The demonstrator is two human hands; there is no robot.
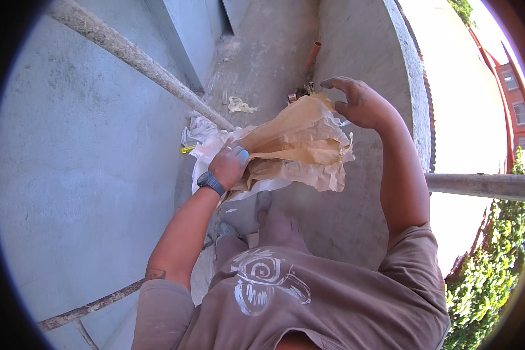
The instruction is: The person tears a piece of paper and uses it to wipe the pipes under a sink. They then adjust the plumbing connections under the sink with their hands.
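Head view, crumpled brown paper (300, 137) held out above a concrete floor (259, 61), left hand (228, 165) pinching its left end, right hand (359, 104) beside its upper right corner, fingers curved and parted, white sheet (202, 161) partly showing beneath the paper.

Wall (93, 157) left of paper (297, 131), pipe (314, 53) beyond

The left hand (230, 166) grips crumpled brown paper (312, 141) below the camera; the right hand (360, 105) spreads its fingers near the paper's upper right corner, contact unclear. On the concrete floor (265, 55), a white bundle (198, 129) lies along the left edge beside a yellow object (186, 149), an orange pipe (314, 55) at the right edge.
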